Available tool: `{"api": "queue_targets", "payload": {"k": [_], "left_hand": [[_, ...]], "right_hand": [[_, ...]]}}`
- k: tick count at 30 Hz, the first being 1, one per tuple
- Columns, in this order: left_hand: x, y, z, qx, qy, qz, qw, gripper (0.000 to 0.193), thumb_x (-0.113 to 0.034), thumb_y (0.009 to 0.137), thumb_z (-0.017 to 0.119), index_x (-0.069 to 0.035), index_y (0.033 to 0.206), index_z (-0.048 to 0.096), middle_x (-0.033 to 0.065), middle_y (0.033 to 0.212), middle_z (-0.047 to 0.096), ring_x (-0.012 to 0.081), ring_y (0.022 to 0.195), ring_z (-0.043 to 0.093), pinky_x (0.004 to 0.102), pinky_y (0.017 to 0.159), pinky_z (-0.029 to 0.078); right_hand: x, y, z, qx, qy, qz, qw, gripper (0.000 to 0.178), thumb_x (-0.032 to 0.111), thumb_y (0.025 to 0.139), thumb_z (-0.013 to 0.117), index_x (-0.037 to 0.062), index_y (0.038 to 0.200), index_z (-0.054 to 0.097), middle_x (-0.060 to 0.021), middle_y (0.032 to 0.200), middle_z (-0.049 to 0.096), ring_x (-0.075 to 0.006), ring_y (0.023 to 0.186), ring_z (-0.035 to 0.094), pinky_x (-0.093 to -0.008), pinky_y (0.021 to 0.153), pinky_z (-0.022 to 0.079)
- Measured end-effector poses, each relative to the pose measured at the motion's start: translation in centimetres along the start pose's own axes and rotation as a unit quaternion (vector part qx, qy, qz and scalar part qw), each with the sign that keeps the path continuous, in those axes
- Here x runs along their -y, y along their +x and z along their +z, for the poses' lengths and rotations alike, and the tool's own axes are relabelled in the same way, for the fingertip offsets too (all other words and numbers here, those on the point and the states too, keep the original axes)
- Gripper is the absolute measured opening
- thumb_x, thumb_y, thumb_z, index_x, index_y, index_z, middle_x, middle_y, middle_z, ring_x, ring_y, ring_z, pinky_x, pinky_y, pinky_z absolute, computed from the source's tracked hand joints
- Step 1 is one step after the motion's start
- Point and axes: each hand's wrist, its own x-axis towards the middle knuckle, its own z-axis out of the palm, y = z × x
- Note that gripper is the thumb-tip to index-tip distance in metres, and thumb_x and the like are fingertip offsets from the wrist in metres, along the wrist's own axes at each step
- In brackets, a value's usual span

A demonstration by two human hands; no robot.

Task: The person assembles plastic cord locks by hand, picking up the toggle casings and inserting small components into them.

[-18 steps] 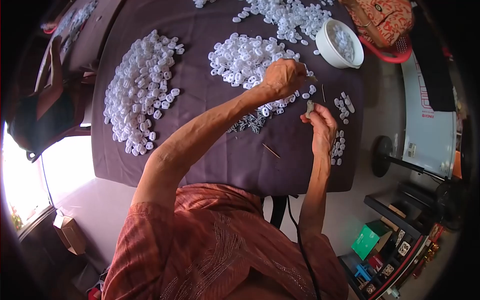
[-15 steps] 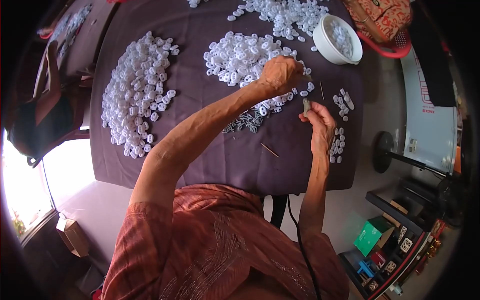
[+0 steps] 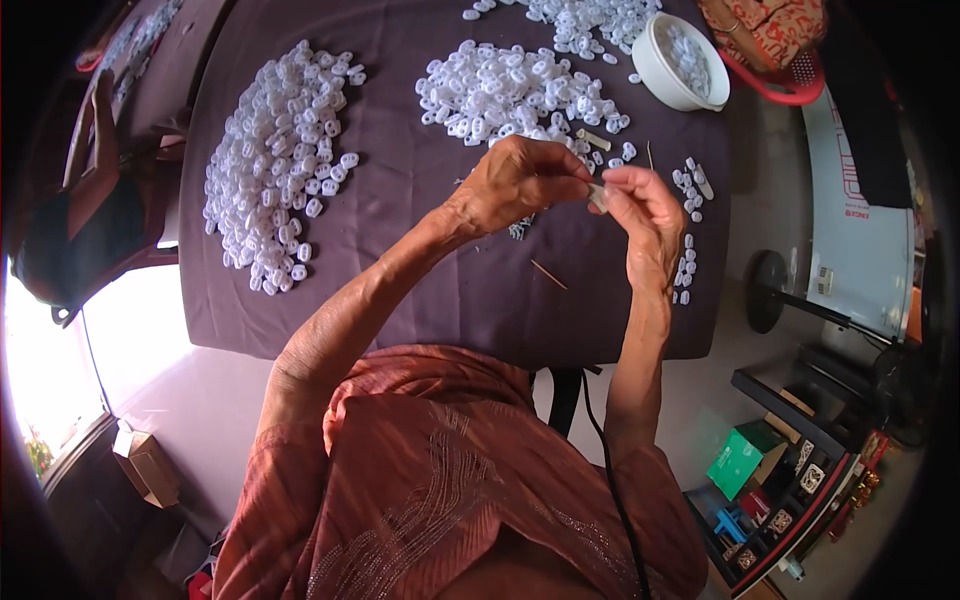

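Piece of something pale [image 3: 598, 198], right of centre in the frame, sits pinched between both hands, too small and covered for me to name. I'd guess it weighs next to nothing, gives a little and won't shatter, though anything that size could slip away; its two ends look the sensible places to hold. The left grip [image 3: 512, 185] has finger and thumb closed on one side of it, the right grip [image 3: 652, 215] on the other. A moment ago the two were apart: the left was up at the edge of the middle heap of white plastic bits [image 3: 505, 90], and the right alone held a pale piece. Now they meet, a pale strip [image 3: 593, 139] lies uncovered at that edge, and the left hides most of the screws [image 3: 520, 228]. Below, a thin stick [image 3: 549, 274] lies on the dark tabletop [image 3: 400, 210].
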Motion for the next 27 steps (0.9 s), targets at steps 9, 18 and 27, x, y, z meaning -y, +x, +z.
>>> {"api": "queue_targets", "payload": {"k": [9, 18, 27], "left_hand": [[-0.2, -3.0, -1.0, -0.06, -0.309, -0.043, 0.948, 0.015, -0.014, 0.077, 0.065, -0.002, 0.086, 0.061, 0.0017, 0.074, 0.059, 0.0087, 0.066, 0.054, 0.0225, 0.059, 0.044], [-0.4, -4.2, -1.4, -0.083, -0.236, -0.013, 0.968, 0.015, -0.014, 0.079, 0.062, -0.001, 0.087, 0.06, 0.0016, 0.073, 0.058, 0.0078, 0.064, 0.052, 0.0211, 0.063, 0.043], [-1.2, -5.0, 0.2, -0.222, -0.046, 0.077, 0.971, 0.022, -0.02, 0.074, 0.066, 0.0, 0.08, 0.063, 0.0081, 0.07, 0.059, 0.0149, 0.063, 0.056, 0.0285, 0.058, 0.045]], "right_hand": [[2.4, -0.2, 1.7, 0.038, 0.041, -0.037, 0.998, 0.019, 0.011, 0.083, 0.055, -0.0042, 0.095, 0.057, -0.0088, 0.079, 0.06, -0.0176, 0.07, 0.058, -0.0292, 0.072, 0.047], [4.2, -0.7, 3.7, 0.052, -0.087, -0.036, 0.994, 0.016, 0.012, 0.081, 0.058, -0.0016, 0.09, 0.06, -0.0059, 0.071, 0.061, -0.0113, 0.067, 0.056, -0.0223, 0.07, 0.042], [3.9, -0.8, 4.7, -0.007, -0.202, -0.093, 0.975, 0.014, 0.012, 0.082, 0.057, 0.0002, 0.089, 0.06, -0.0034, 0.071, 0.061, -0.0078, 0.067, 0.056, -0.0198, 0.063, 0.043]]}}
